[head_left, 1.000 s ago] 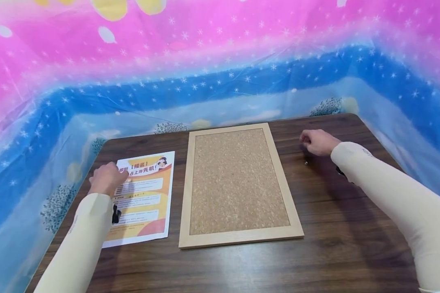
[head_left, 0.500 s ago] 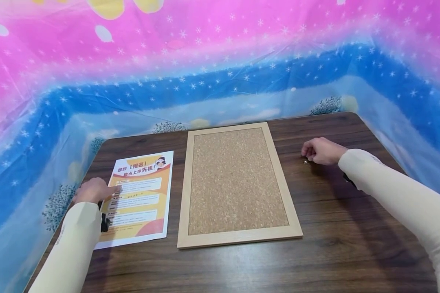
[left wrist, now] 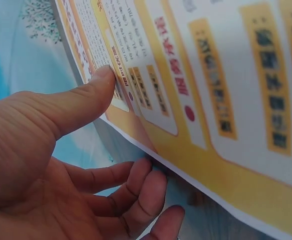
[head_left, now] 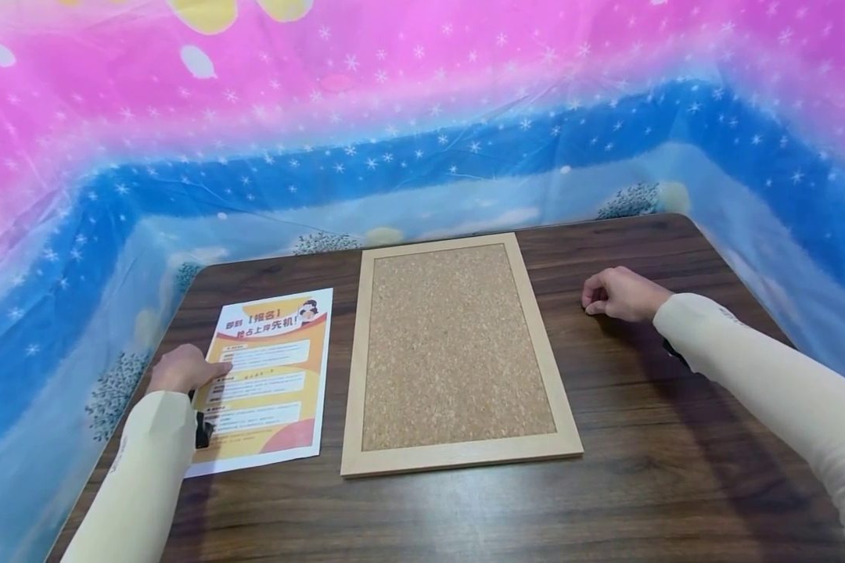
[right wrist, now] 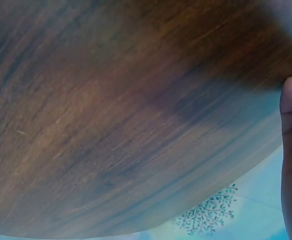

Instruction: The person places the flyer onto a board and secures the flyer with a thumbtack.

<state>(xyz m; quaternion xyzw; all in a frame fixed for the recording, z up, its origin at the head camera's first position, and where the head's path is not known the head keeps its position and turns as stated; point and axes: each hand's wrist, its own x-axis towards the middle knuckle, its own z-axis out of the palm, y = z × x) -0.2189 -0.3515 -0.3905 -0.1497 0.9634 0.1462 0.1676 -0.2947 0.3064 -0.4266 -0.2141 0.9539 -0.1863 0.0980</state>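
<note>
On the left of the table lies a printed orange-and-white poster (head_left: 271,391). My left hand (head_left: 183,367) is at its left edge, thumb resting on the printed face. In the left wrist view, the other fingers (left wrist: 153,195) bend loosely just outside the paper's edge. Right of the poster, a corkboard (head_left: 458,352) in a pale wooden frame lies flat. Further right, my right hand (head_left: 623,293) is low over the tabletop with thumb and fingertips drawn together. They cover the spot of a small shiny metal thing, now hidden. The right wrist view catches only part of this hand at its right side.
The dark wood-grain table (head_left: 451,516) carries the poster and the board. A pink and blue patterned cloth (head_left: 422,172) hangs around its back and sides, close against the edges.
My left hand has slid left and nearer, from the poster's top to its left edge. My right hand has come down slightly onto the small shiny thing, which was visible before.
</note>
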